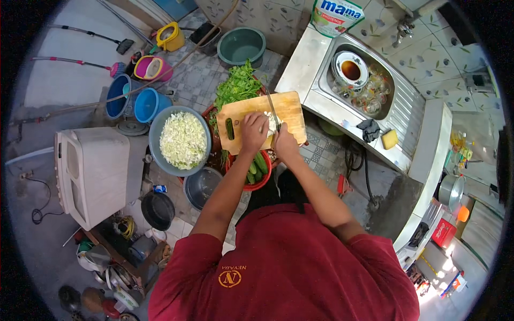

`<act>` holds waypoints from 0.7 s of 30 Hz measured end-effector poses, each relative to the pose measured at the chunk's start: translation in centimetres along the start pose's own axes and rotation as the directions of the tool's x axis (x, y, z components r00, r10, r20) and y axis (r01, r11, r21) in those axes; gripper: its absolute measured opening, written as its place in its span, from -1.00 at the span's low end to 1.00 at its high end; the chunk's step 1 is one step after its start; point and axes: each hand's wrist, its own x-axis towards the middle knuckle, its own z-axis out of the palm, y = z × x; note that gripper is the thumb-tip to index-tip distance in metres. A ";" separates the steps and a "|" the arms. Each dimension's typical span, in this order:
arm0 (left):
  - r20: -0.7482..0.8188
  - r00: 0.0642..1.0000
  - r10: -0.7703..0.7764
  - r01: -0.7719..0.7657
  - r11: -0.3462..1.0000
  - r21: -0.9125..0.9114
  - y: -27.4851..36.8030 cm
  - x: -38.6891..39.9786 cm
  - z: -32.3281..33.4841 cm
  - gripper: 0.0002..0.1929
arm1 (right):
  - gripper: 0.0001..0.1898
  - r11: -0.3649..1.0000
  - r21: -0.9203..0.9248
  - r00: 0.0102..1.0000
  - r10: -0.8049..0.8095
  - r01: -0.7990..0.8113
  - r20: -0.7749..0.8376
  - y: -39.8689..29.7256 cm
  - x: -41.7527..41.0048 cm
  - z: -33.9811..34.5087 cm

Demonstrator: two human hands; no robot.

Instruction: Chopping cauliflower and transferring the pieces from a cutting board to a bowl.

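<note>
A wooden cutting board (290,106) with a handle slot lies before me. My right hand (286,142) is closed around the handle of a kitchen knife (271,103), whose blade points away from me over the board. Pale chopped vegetable (272,123) lies beside the blade. My left hand (254,130) rests with bent fingers at the left edge of those pieces; whether it grips any is hidden. Leafy greens (237,86) lie beyond the board. Nearer to me, a red basket (257,187) holds several cucumbers (260,162). To the left, a large grey basin (152,138) holds finely chopped pale-green vegetable (182,140).
At the right, a steel sink (390,108) holds glasses and a bowl of dark liquid; a yellow sponge (389,139) and dark cloth (368,130) lie on the counter. Blue buckets (150,105), a green basin (241,46) and a white washing machine (100,172) stand around. A hose (176,66) crosses the far left.
</note>
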 end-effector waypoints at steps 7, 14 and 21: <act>-0.018 0.995 -0.096 0.095 0.994 -0.054 1.3 0.2 -1.3 -0.75 | -0.68 0.998 0.050 0.996 -0.047 0.043 0.080 0.7 1.4 -3.4; 0.036 0.997 -0.074 0.070 0.994 0.080 -0.1 -0.4 -0.1 -0.91 | -0.71 0.993 -0.028 0.990 -0.120 0.118 -0.068 1.8 -5.1 -1.2; 0.019 0.997 -0.080 0.077 0.991 0.112 -0.3 0.3 -0.2 -0.94 | -0.71 0.999 -0.052 1.000 0.005 -0.005 0.010 0.4 -1.1 0.7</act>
